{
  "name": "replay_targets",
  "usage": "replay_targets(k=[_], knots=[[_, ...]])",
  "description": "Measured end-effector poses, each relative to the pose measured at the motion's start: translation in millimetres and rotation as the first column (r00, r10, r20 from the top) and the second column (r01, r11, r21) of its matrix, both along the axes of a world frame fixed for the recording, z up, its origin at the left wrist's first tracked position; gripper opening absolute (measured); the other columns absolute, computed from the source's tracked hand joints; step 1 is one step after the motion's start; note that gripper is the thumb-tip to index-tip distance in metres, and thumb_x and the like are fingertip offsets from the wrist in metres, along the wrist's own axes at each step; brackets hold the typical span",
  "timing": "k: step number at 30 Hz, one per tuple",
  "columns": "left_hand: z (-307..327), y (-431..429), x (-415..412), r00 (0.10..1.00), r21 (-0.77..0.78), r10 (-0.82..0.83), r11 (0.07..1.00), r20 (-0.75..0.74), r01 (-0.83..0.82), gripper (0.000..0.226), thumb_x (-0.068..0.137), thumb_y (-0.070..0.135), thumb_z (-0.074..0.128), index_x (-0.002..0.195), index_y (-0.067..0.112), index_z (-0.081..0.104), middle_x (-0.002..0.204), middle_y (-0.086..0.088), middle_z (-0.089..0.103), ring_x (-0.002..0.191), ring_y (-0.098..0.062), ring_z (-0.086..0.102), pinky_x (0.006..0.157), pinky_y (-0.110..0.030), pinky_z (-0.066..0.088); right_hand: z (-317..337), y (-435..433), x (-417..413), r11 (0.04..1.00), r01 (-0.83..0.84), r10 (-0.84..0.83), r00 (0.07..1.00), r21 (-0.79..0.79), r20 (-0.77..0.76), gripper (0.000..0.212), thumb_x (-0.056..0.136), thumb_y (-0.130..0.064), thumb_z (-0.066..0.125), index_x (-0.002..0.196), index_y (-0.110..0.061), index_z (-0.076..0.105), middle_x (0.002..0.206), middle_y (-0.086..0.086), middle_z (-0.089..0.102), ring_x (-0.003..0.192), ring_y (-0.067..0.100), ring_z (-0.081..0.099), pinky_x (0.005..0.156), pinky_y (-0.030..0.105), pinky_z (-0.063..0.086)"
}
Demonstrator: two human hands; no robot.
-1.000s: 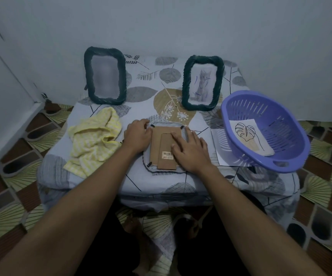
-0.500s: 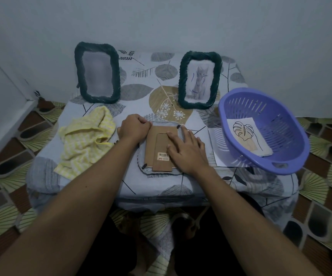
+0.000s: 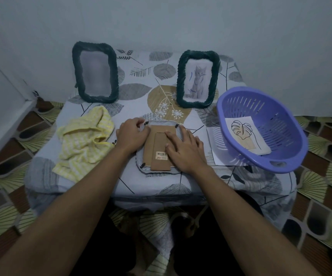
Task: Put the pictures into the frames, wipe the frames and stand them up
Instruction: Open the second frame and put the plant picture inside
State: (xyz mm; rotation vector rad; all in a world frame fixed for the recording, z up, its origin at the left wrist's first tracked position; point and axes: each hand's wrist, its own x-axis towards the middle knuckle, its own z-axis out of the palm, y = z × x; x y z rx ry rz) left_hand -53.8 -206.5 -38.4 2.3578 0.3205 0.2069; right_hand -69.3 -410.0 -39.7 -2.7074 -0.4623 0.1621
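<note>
Head cam, looking down at a little table [image 3: 121, 182] with a leafy cloth on it. Near the front edge, dead centre, a face-down frame [image 3: 159, 171] is lying flat with its brown backing board [image 3: 151, 144] and folded stand [image 3: 160, 154] facing up. Right hand [image 3: 185, 149] is pressing flat on the board's 3 o'clock side, fingers straight and spread, not gripping anything. Left hand [image 3: 132, 134] is sitting on the 10 o'clock corner with fingers curled onto the frame's edge, right next to the little black tab [image 3: 146, 123]. Can't tell if it's actually pinching the tab. Two more tabs are showing at 1 and 7 o'clock.

So I'm reading this as the closing-up-the-back step: board is in, tabs are getting turned over it. Next move probably needs the right hand pinning the board while each tab is being swung in, then a flip for the wipe.

Yellow cloth [image 3: 83, 142] is lying bunched at 9 o'clock from that frame, close by, nobody touching it. At 3 o'clock a purple basket [image 3: 280, 120] is tilting on a white sheet [image 3: 214, 148], with a leaf picture [image 3: 244, 134] lying inside, so that one's waiting its turn, I'd guess. Further back two green frames are standing: the cat frame [image 3: 198, 79] at 1 o'clock, and another frame [image 3: 95, 72] at 11 o'clock whose contents are too blurry to make out.
</note>
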Motion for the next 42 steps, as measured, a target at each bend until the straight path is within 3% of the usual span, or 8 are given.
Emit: replay_targets(k=[4,7,9,20,24,26,34,42], knots=[[-5.5,3.4,-24.4,0.988,0.22,-0.152,0.963,-0.032,0.155,0.075,0.083,0.071,0.038,0.13,0.014,0.052,0.13,-0.011,0.059,0.125,-0.036,0.05,0.105,-0.051,0.038,1.0,0.3,-0.5,1.0,0.007,-0.007,1.0,-0.003,-0.003,0.051,0.099,-0.054,0.031,0.15,-0.048,0.027,0.167,-0.003,0.005,0.153,0.021,0.005,0.121,0.048,0.001],[-7.9,1.5,-37.9,0.971,0.287,-0.152,0.937,-0.185,0.201,0.1,0.081,0.082,0.026,0.155,0.015,0.023,0.163,-0.007,0.025,0.152,-0.034,0.01,0.119,-0.056,0.0,1.7,0.9,-1.2,1.0,0.008,-0.008,1.0,-0.003,-0.008,0.052,0.099,-0.054,0.031,0.15,-0.048,0.027,0.167,-0.002,0.005,0.153,0.022,0.006,0.121,0.048,0.001],[-6.7,-0.1,-42.6,0.96,0.295,-0.136,0.933,-0.244,0.207,0.107,0.08,0.087,0.023,0.159,0.016,0.007,0.167,-0.005,0.007,0.153,-0.031,-0.005,0.119,-0.056,-0.011,3.0,0.9,-1.9,1.0,0.008,-0.008,1.0,-0.003,-0.01,0.052,0.099,-0.054,0.031,0.15,-0.048,0.028,0.167,-0.002,0.006,0.152,0.023,0.008,0.121,0.048,0.002],[-6.4,-6.0,-51.2,0.966,0.412,-0.101,0.891,-0.236,0.194,0.108,0.08,0.089,0.023,0.16,0.018,0.005,0.168,-0.002,0.003,0.154,-0.026,-0.004,0.122,-0.053,-0.007,14.1,7.0,4.7,0.99,0.127,-0.124,0.991,0.067,-0.051,0.05,0.096,-0.049,0.043,0.146,-0.045,0.039,0.16,-0.001,0.028,0.142,0.028,0.028,0.113,0.045,0.019],[-7.2,-6.8,-52.6,0.97,0.419,-0.093,0.89,-0.227,0.183,0.108,0.08,0.09,0.023,0.16,0.018,0.006,0.168,-0.002,0.003,0.154,-0.026,-0.004,0.122,-0.052,-0.007,21.1,15.1,15.9,0.896,0.363,-0.356,0.931,0.257,-0.076,0.045,0.098,-0.034,0.045,0.143,-0.028,0.05,0.134,0.009,0.058,0.129,0.034,0.045,0.106,0.046,0.028],[-7.6,-6.6,-52.3,0.971,0.419,-0.09,0.89,-0.221,0.178,0.108,0.08,0.09,0.023,0.16,0.018,0.007,0.168,-0.002,0.004,0.154,-0.026,-0.003,0.122,-0.052,-0.007,20.2,18.4,22.2,0.82,0.465,-0.451,0.884,0.334,-0.124,0.043,0.097,-0.034,0.048,0.139,-0.029,0.056,0.128,0.005,0.064,0.125,0.031,0.05,0.106,0.042,0.027],[-8.0,-6.1,-51.5,0.972,0.41,-0.085,0.896,-0.217,0.17,0.11,0.078,0.091,0.023,0.16,0.019,0.007,0.168,-0.001,0.005,0.154,-0.024,-0.004,0.122,-0.051,-0.006,19.6,26.7,38.0,0.677,0.613,-0.599,0.78,0.407,-0.18,0.037,0.083,-0.056,0.068,0.114,-0.037,0.072,0.111,-0.014,0.073,0.112,0.014,0.06,0.087,0.035,0.02],[-6.4,-5.8,-51.6,0.974,0.414,-0.087,0.895,-0.207,0.168,0.109,0.079,0.09,0.025,0.159,0.018,0.01,0.167,-0.002,0.007,0.154,-0.025,-0.002,0.122,-0.051,-0.006,22.6,25.7,44.3,0.685,0.631,-0.6,0.772,0.365,-0.209,0.024,0.088,-0.049,0.067,0.104,-0.034,0.076,0.11,-0.011,0.073,0.109,0.015,0.059,0.087,0.035,0.02]])
